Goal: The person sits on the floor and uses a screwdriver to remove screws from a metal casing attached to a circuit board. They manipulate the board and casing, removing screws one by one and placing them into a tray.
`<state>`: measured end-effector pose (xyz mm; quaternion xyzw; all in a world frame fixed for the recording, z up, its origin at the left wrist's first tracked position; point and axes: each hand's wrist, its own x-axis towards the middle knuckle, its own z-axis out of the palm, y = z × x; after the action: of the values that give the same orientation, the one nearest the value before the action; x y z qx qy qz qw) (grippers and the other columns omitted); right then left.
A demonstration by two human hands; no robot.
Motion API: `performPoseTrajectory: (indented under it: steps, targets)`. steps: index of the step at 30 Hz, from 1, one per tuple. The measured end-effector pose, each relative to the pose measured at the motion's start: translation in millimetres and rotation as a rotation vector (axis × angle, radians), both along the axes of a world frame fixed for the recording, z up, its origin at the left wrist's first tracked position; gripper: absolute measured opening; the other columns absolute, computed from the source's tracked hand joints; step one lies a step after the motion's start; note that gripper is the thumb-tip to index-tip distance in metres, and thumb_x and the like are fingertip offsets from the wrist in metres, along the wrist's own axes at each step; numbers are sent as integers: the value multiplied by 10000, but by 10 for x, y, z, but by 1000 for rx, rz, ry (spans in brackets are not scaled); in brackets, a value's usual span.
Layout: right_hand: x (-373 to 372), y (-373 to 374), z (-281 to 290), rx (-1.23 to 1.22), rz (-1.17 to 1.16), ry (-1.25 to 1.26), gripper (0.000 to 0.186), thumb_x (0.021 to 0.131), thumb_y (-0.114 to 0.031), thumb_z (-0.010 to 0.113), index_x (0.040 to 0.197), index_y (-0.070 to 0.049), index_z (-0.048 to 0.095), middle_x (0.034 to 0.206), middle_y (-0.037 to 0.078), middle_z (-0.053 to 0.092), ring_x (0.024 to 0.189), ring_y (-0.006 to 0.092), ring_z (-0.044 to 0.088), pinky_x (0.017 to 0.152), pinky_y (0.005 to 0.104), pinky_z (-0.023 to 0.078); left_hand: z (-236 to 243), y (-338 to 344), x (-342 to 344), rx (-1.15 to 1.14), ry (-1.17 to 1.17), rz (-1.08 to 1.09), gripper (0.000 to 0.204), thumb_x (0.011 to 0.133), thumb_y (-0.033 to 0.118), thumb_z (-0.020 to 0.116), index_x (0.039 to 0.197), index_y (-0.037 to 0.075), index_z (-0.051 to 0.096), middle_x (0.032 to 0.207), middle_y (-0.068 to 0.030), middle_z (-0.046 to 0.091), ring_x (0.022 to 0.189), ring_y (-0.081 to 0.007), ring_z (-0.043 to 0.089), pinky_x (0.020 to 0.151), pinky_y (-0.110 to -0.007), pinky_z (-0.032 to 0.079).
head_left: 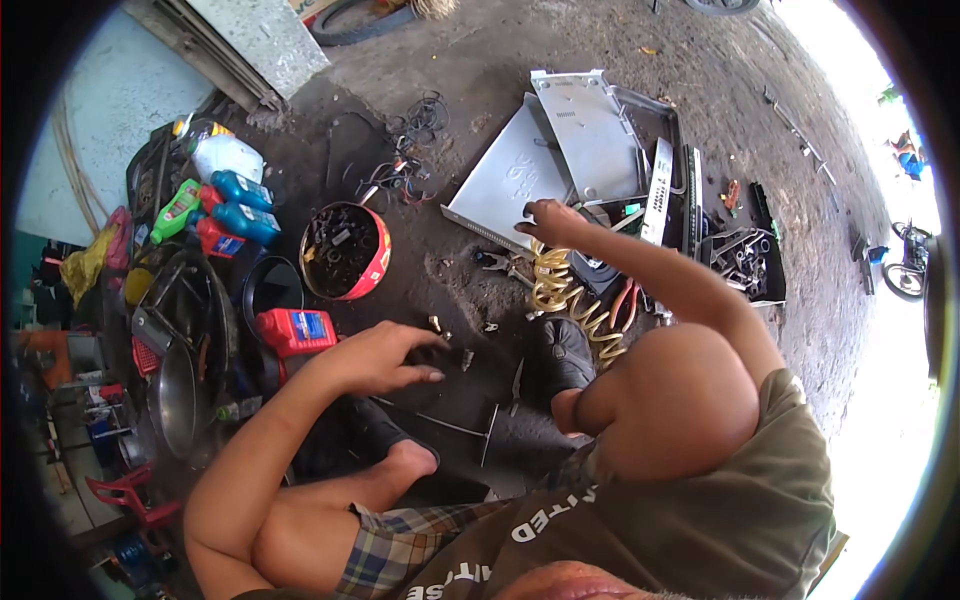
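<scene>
Oily dirt floor (470, 290) carries everything; no counter in sight. Left to right:

- Far left: bottles, green (177, 208) and blue (243, 222), plus a red oil can (296, 330) beside a black ring-shaped part (270, 285). Caps look on, nothing being poured.
- Red-rimmed tub (343, 250) packed with dark bolts and scrap, untouched.
- Left hand (385, 358) hovers palm down just above the floor, fingers spread wide and holding nothing. Small loose fasteners (436, 324) lie just beyond the fingertips, nearest thing to that hand. A thin T-handle wrench (485, 432) lies on the floor near the foot in a black sandal (566, 352).
- Centre: pliers-type tool (497, 262) on the floor, then a yellow coiled air hose (570, 300) running under the right forearm.
- Right hand (548, 220) is stretched out to the near edge of the grey metal panels (520, 175), fingers curled down onto or just past the edge. Can't tell if they grip anything; knuckles hide the tips.
- Right: more grey covers (595, 125) stacked loose, black tray of sockets and tools (745, 262).

Judgement on progress: covers are off and stacked, hardware is scattered, so teardown looks done. Nothing looks refitted. Sorting or picking up loose parts seems the current step; reassembly all remains.
</scene>
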<state>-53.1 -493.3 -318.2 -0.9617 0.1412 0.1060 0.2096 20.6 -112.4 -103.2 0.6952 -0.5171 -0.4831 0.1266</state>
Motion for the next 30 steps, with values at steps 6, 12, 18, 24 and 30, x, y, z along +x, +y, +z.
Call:
performPoseTrajectory:
  steps: [6, 12, 18, 24, 30]
  targets:
    - [17, -770, -582, 47, -657, -384, 434, 1019, -394, 680, 1213, -6, 688, 1118, 211, 728, 1046, 400, 729, 903, 466, 597, -289, 36, 256, 30, 30, 227, 474, 952, 331, 785, 1329, 54, 711, 1223, -249, 742, 1171, -422, 703, 1006, -458, 547]
    - [-428, -1685, -1088, 823, -1500, -424, 390, 915, -295, 772, 1108, 25, 663, 965, 157, 666, 788, 306, 729, 627, 452, 650, -1071, -245, 460, -10, -160, 298, 452, 921, 233, 806, 1316, 44, 693, 1270, -192, 713, 1174, -371, 693, 1038, -451, 543]
    - [-186, -1479, -831, 920, -1673, -435, 469, 904, -385, 831, 1150, -17, 677, 1057, 144, 712, 839, 290, 730, 682, 445, 635, -2235, -1470, 564, -446, -705, 84, 668, 874, 227, 838, 1466, 100, 557, 1490, -152, 526, 1420, -345, 497, 1219, -481, 393]
    - [-66, -1393, -712, 1112, -1911, -598, 280, 935, -281, 835, 1082, -72, 722, 989, 101, 744, 797, 265, 708, 744, 416, 610, -2746, -1992, 520, -361, -763, 12, 274, 885, 210, 796, 1134, 132, 711, 1127, -66, 685, 1189, -260, 640, 1150, -481, 430]
    - [-57, -1330, -827, 1397, -1405, -815, 80, 1000, -171, 697, 1005, -97, 727, 947, 52, 741, 839, 208, 703, 714, 347, 554, -2911, -1889, 699, -534, -823, -6, 111, 856, 238, 794, 904, 159, 733, 943, -17, 696, 1007, -238, 682, 947, -434, 497]
